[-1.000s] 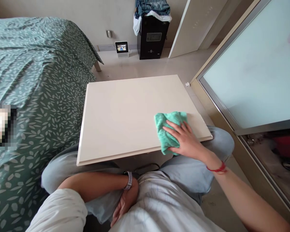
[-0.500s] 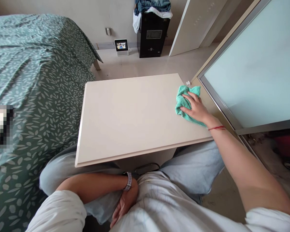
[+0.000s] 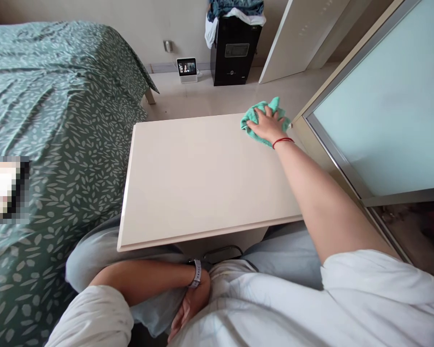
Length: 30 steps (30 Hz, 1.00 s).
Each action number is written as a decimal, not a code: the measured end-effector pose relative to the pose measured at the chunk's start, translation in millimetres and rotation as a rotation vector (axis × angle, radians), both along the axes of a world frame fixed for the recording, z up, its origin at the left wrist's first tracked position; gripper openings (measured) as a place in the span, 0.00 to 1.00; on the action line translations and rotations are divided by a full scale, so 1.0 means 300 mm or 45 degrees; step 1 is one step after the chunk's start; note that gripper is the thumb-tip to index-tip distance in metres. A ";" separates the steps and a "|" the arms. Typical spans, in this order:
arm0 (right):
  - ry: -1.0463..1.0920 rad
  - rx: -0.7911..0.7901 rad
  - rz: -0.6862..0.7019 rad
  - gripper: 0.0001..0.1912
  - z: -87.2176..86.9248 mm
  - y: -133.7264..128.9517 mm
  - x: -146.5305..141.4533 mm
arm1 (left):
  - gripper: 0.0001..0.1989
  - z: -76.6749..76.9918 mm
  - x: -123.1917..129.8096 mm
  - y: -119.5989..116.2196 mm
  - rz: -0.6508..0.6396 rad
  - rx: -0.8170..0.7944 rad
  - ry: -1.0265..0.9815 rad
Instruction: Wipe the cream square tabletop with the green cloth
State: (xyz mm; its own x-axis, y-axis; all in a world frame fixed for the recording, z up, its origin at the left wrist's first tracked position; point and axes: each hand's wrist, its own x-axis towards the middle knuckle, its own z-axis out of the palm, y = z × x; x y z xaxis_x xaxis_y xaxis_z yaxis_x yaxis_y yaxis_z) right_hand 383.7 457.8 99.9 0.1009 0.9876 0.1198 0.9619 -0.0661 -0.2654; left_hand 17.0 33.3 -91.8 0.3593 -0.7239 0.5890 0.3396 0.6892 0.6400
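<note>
My right hand (image 3: 268,126) presses a green cleaning cloth (image 3: 252,118) onto the far right corner of a cream-coloured tabletop (image 3: 202,178). Its fingers are spread over the cloth, which bunches around them and hangs partly past the far edge. A red thread circles that wrist. My left hand (image 3: 193,308) rests in my lap, below the table's near edge, with its fingers loosely stretched downward and nothing seen in them. Part of its fingers is hidden by my shirt. A pale-strapped watch (image 3: 196,273) is on the left wrist.
To the left stands a bed with a green leaf-patterned sheet (image 3: 83,120); a blurred-out object (image 3: 2,190) lies on it. Beyond the table are a small screen (image 3: 187,67) on the floor and a black cabinet (image 3: 235,58) topped with clothes. A frosted glass panel (image 3: 383,106) borders the right side.
My right hand has slid the cloth away from me and slightly left, from the right edge to the far right corner. My left hand stays in my lap. The view has shifted slightly.
</note>
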 end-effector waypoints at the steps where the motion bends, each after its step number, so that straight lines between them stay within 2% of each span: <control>1: -0.021 -0.015 0.050 0.43 0.004 0.012 -0.058 | 0.32 -0.003 -0.003 -0.006 0.038 -0.027 -0.056; 6: -0.052 -0.154 0.345 0.46 0.064 0.010 -0.430 | 0.35 -0.038 -0.022 -0.045 0.325 -0.178 -0.414; 11: 0.002 -0.133 0.670 0.45 0.112 -0.073 -0.809 | 0.34 -0.113 -0.013 -0.104 0.619 -0.599 -1.106; 12: 0.016 -0.116 0.736 0.45 0.116 -0.093 -0.875 | 0.35 -0.123 -0.003 -0.112 0.629 -0.599 -1.117; 13: 0.027 -0.101 0.796 0.45 0.120 -0.111 -0.936 | 0.36 -0.131 0.008 -0.118 0.599 -0.533 -1.025; 15: 0.031 -0.101 0.911 0.46 0.126 -0.141 -1.042 | 0.37 -0.139 0.032 -0.123 0.446 -0.383 -0.693; 17: 0.024 -0.117 0.987 0.45 0.128 -0.159 -1.127 | 0.38 -0.140 0.048 -0.126 0.337 -0.350 -0.518; 21: 0.028 -0.085 1.138 0.43 0.110 -0.188 -1.229 | 0.47 -0.134 0.031 -0.132 0.367 -0.555 -0.680; 23: 0.007 -0.062 1.262 0.43 0.093 -0.224 -1.246 | 0.47 -0.119 0.012 -0.130 0.461 -0.508 -0.684; 25: -0.030 -0.036 1.384 0.42 0.080 -0.287 -1.241 | 0.42 -0.090 0.010 -0.122 0.526 -0.504 -0.672; 27: -0.072 0.002 1.502 0.40 0.076 -0.379 -1.218 | 0.34 -0.043 0.030 -0.107 0.448 -0.767 -0.696; 29: -0.127 0.037 1.643 0.39 0.083 -0.492 -1.179 | 0.29 0.013 0.059 -0.086 0.220 -1.306 -0.709; 30: -0.153 0.058 1.716 0.38 0.089 -0.553 -1.156 | 0.28 0.042 0.072 -0.074 0.142 -1.500 -0.677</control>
